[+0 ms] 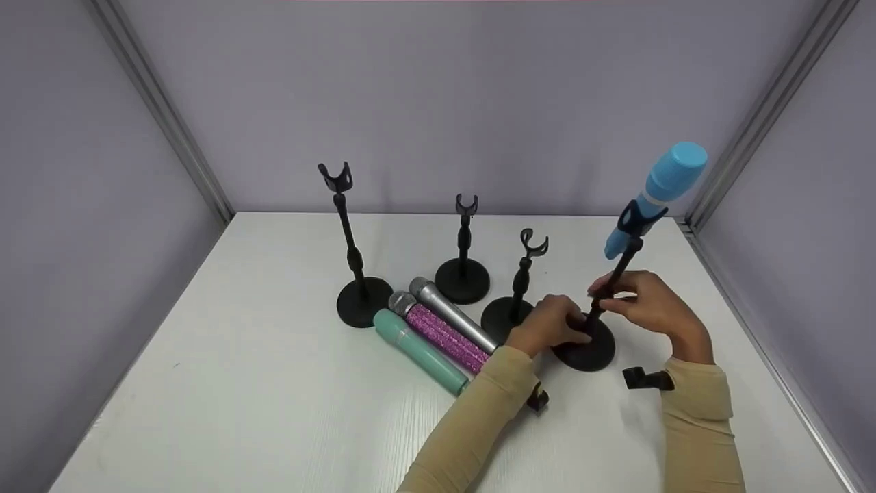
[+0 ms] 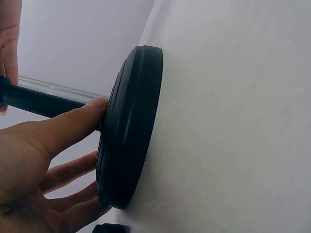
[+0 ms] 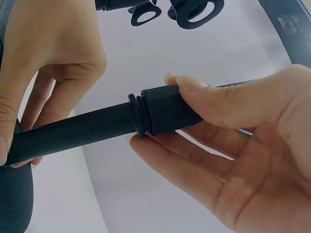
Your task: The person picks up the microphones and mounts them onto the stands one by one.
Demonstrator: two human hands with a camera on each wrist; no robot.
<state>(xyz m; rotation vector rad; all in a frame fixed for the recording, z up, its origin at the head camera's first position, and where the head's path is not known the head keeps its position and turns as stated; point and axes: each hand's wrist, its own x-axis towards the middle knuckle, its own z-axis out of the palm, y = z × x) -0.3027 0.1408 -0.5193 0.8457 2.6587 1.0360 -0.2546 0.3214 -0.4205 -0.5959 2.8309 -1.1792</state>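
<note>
A black microphone stand (image 1: 590, 355) is on the right of the table, its pole leaning right in the head view. Its clip (image 1: 636, 220) carries a blue microphone (image 1: 674, 174), tilted. Low on this stand, my left hand (image 1: 551, 322) grips the foot of the pole and the round base (image 2: 131, 121), thumb against the base beside the pole. Higher up, my right hand (image 1: 650, 301) pinches the pole's adjusting collar (image 3: 167, 109) between thumb and fingers. The left wrist view shows the base's underside edge close to the white surface; whether it rests fully flat I cannot tell.
Several empty-clipped stands are near: one far left (image 1: 363, 301), one at the back (image 1: 462, 281), one beside my left hand (image 1: 506, 318). Silver (image 1: 452, 308), pink glitter (image 1: 445, 335) and mint green (image 1: 421, 349) microphones lie side by side. Walls bound the white table (image 1: 239, 397).
</note>
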